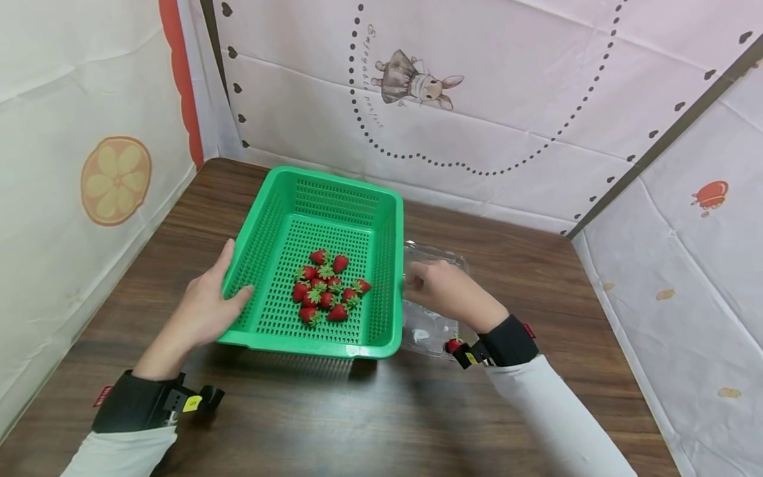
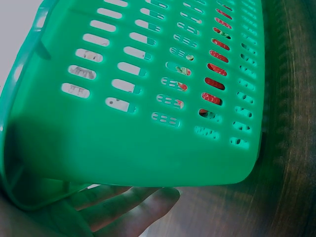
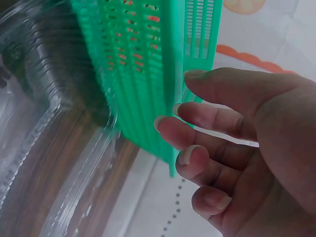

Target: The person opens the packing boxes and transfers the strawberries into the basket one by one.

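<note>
A green slotted basket (image 1: 334, 180) stands in the middle of the wooden table with several strawberries (image 1: 324, 288) heaped on its floor. My left hand (image 1: 205, 308) grips the basket's left rim, thumb over the edge and inside. In the left wrist view its fingers (image 2: 123, 207) lie under the basket (image 2: 138, 148), whose near side looks lifted. My right hand (image 1: 441, 288) hovers over a clear plastic container (image 1: 432, 328) right of the basket. Its loosely bent fingers (image 3: 197, 121) reach the basket's outer wall (image 3: 148, 74) and hold nothing.
The clear plastic container (image 3: 39, 98) lies flat against the basket's right side. A small red thing (image 1: 454, 344) sits by my right wrist strap. Printed fabric walls (image 1: 477, 99) close the table in at the back, left and right. Bare wood (image 1: 334, 411) stretches toward me.
</note>
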### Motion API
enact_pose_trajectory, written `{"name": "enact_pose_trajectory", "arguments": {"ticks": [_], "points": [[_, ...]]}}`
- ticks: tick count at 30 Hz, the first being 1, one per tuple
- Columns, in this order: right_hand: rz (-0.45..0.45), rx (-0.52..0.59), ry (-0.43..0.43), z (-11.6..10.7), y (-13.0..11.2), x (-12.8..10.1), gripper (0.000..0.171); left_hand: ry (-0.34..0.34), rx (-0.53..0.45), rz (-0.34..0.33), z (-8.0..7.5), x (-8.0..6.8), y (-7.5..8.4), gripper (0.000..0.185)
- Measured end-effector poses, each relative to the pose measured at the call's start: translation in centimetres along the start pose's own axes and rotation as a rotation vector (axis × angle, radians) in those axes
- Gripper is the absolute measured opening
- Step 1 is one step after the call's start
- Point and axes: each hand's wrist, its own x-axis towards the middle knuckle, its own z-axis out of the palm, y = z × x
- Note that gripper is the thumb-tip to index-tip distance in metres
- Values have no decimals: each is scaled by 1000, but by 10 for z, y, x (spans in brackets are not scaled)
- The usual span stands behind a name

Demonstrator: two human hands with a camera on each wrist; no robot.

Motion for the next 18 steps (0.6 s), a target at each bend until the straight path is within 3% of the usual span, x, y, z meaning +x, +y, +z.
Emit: {"name": "enact_pose_trajectory", "arguments": {"ticks": [7,18], "points": [[34,0,-13,4,16,-20,12,0,1,0,0,0,0,84],[167,-40,-235,16,44,-47,29,-10,1,-8,0,1,0,84]]}}
